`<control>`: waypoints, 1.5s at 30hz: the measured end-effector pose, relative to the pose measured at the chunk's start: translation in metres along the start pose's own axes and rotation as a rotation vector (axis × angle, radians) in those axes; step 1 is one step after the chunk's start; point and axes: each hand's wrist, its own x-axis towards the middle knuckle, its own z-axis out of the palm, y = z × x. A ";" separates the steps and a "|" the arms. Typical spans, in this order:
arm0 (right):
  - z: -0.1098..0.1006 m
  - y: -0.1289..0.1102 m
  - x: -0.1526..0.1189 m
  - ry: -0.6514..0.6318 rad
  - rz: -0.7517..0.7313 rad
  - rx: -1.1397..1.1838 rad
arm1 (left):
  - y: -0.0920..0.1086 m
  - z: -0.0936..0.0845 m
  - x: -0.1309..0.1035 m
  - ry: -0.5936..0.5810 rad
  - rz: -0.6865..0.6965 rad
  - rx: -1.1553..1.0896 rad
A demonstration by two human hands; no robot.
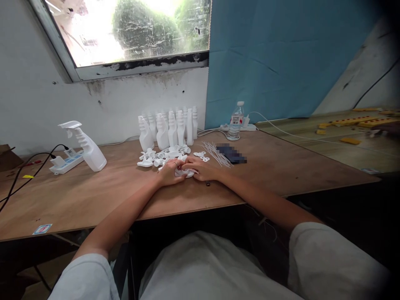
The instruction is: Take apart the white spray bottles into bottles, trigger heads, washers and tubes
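My left hand and my right hand meet near the middle of the table, fingers curled inward and thumbs low. White plastic pieces show between and beneath them, though the fingers cover what exactly each one grips. Just beyond lies a loose heap of white spray trigger heads. Several white spray bottles without heads stand upright in rows behind the heap. To the right of the heap are small white rings and a spread of thin white tubes.
At the left, a complete white spray bottle stands beside a power strip with black cables. A dark blurred object lies by the tubes. A water bottle stands at the back right. The table's front edge runs below my forearms.
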 end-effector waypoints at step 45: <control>-0.039 0.032 0.003 0.491 0.778 0.510 | 0.006 -0.003 0.003 -0.155 -0.065 0.021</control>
